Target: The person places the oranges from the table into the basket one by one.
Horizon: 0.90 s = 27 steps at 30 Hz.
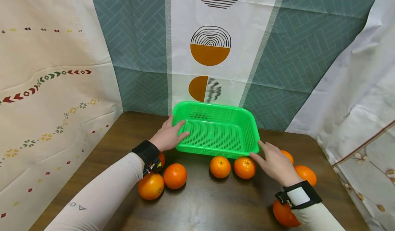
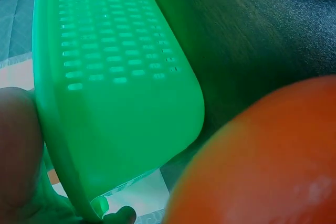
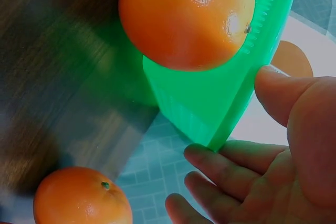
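Note:
A green plastic basket (image 1: 213,152) with perforated walls rests at the back of the wooden table, with nothing inside. My left hand (image 1: 168,136) is at its left end, fingers spread, with the thumb and a finger reaching over the rim. At the front right corner my right hand (image 1: 274,160) touches the basket; its thumb lies on the rim and its fairly straight fingers lie by the outer side. Two oranges, a left one (image 1: 220,167) and a right one (image 1: 244,167), sit just in front of the basket.
Near my left wrist lie several oranges, among them one (image 1: 174,176) and another (image 1: 151,186). By my right wrist are more: one behind the hand (image 1: 287,155), one beside it (image 1: 305,175), one under the forearm (image 1: 285,214). A patterned curtain (image 1: 139,52) hangs behind the table.

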Each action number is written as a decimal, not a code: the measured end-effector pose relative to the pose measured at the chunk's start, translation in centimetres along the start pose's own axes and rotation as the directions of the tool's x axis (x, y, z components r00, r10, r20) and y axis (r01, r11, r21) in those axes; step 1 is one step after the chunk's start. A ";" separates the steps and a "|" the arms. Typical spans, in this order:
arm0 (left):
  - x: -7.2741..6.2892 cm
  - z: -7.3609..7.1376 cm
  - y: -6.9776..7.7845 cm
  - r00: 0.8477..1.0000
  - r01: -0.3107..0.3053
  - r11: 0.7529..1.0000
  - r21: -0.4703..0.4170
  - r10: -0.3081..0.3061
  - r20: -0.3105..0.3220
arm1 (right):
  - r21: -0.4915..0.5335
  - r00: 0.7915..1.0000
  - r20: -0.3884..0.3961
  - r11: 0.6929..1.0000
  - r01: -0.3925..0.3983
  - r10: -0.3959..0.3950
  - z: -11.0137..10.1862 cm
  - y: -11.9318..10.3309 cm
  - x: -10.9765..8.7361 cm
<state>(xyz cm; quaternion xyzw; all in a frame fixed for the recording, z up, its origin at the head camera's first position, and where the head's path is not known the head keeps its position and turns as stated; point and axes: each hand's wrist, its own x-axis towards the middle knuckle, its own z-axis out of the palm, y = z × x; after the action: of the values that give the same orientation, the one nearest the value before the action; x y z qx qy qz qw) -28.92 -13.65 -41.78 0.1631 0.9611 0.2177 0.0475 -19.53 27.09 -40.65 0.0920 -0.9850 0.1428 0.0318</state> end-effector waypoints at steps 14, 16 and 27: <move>-1.1 -0.8 -0.3 0.993 -0.058 0.996 0.071 0.065 -0.094 | 0.043 0.999 -0.051 0.999 -0.011 0.014 0.0 -0.2 -0.8; -1.8 -1.2 -0.3 0.988 -0.078 0.992 0.099 0.090 -0.129 | 0.038 0.997 -0.083 0.999 0.006 -0.003 -0.2 -0.6 -1.1; -5.8 -1.8 -0.5 0.937 -0.157 0.940 0.301 0.238 -0.255 | -0.108 0.957 -0.226 0.981 0.159 -0.181 0.0 -2.6 -2.5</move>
<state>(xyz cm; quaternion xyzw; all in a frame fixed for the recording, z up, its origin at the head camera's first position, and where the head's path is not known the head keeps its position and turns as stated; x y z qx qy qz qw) -23.94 -16.75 -40.23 0.2314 0.9570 0.1066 -0.1386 -16.60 25.10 -40.20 0.1573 -0.9681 0.1053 0.1643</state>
